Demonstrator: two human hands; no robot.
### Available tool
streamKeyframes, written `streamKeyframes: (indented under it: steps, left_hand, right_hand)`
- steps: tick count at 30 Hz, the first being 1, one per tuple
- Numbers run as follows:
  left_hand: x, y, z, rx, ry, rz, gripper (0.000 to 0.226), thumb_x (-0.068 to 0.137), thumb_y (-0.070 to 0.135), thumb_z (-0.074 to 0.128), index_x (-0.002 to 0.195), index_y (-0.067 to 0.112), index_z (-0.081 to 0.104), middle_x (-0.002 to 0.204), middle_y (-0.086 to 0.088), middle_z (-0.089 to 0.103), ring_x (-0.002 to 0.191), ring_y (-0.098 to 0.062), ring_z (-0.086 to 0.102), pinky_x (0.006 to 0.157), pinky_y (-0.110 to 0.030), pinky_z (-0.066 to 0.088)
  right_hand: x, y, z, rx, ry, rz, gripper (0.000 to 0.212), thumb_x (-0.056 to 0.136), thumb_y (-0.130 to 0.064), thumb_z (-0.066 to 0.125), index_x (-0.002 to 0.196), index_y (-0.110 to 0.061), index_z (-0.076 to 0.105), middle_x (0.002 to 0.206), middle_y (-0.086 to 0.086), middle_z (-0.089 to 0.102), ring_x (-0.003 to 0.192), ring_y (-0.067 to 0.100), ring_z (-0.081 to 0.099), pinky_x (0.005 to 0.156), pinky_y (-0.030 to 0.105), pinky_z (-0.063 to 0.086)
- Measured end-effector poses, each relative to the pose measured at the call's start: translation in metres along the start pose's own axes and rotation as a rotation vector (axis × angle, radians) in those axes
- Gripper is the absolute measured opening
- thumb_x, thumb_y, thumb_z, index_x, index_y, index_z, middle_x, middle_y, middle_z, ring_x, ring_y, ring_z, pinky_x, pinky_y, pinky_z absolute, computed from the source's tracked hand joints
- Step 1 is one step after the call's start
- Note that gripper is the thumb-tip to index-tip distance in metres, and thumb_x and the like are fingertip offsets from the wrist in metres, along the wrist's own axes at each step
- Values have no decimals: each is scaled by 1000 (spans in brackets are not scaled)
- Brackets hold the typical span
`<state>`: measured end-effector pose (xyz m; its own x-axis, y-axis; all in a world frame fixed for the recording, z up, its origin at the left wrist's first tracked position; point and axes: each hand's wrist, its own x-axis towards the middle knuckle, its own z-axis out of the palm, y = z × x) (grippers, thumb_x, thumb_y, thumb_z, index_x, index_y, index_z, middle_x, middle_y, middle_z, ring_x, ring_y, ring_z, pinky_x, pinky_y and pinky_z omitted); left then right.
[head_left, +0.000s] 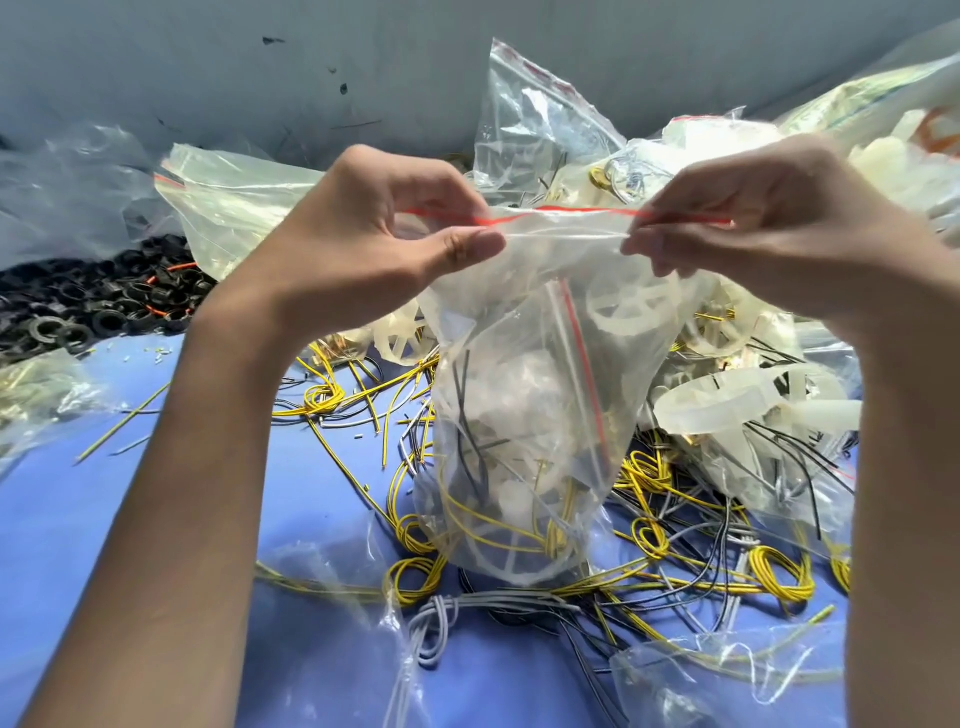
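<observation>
Two hands engaged, both raised at frame centre. Left hand (374, 228): thumb and curled fingers pinching the top edge of a clear plastic zip-seal bag with red closure strip (519, 415), at the strip's 9 o'clock end. Right hand (769, 228): fingertips pinching the same strip at its 3 o'clock end. Bag mouth drawn taut between the two, body hanging toward 6 o'clock, base low over the blue table cover (78, 519). Inside the bag: coiled yellow wire, black wire, white plastic parts. Around the base, 3 to 6 o'clock: loose yellow wire coils (779, 571) and a grey wire bundle (441, 618). At 3 o'clock: translucent white spoked plastic wheels (727, 410). At 9 o'clock: heap of black plastic rings (93, 306). At 12 o'clock: further clear plastic bags (535, 114).
</observation>
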<state>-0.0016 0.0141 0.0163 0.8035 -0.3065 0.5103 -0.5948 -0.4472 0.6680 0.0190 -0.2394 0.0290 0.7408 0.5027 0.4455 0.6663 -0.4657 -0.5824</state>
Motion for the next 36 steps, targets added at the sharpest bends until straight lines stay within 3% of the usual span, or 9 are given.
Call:
streamKeyframes:
  steps: [6, 11, 15, 21, 29, 36]
  left_hand:
    - [0, 2, 0, 2, 4, -27, 12, 75, 36, 66, 81, 26, 65, 68, 26, 66, 71, 12, 61, 73, -8, 48]
    - [0, 5, 0, 29, -3, -20, 8, 77, 30, 67, 79, 24, 64, 65, 24, 66, 70, 13, 60, 73, -5, 46]
    - [0, 7, 0, 42, -6, -26, 7, 77, 29, 68, 79, 25, 63, 71, 23, 66, 74, 15, 60, 72, -3, 44]
    - [-1, 10, -2, 117, 9, 9, 11, 84, 24, 68, 77, 28, 61, 72, 16, 64, 64, 14, 55, 66, -1, 39]
    - [-1, 13, 0, 121, -3, 8, 11, 84, 22, 70, 78, 27, 62, 70, 19, 62, 64, 14, 55, 64, -1, 38]
    - [0, 12, 0, 190, -15, 31, 7, 84, 22, 70, 81, 23, 63, 74, 9, 64, 65, 9, 52, 64, -2, 37]
  right_hand:
    - [1, -11, 3, -42, 36, -60, 5, 78, -21, 67, 80, -20, 72, 66, 1, 66, 58, 1, 54, 56, 15, 39]
    - [3, -9, 6, -10, 20, -12, 10, 82, -25, 71, 85, -16, 74, 69, 0, 68, 60, 6, 56, 59, 29, 44]
    - [3, -12, 8, -51, 25, -40, 5, 81, -22, 68, 83, -22, 72, 62, -3, 66, 58, 1, 56, 55, 15, 41]
    - [5, -18, 11, -38, 34, -57, 3, 82, -22, 70, 84, -21, 73, 66, 0, 67, 58, 0, 54, 55, 18, 40]
    - [4, -25, 14, -112, 11, -115, 8, 82, -11, 68, 80, -18, 72, 61, -1, 65, 54, -1, 52, 53, 11, 38]
    - [8, -26, 19, -109, -17, -64, 9, 86, -18, 69, 80, -25, 72, 59, -6, 64, 56, -2, 54, 57, 10, 39]
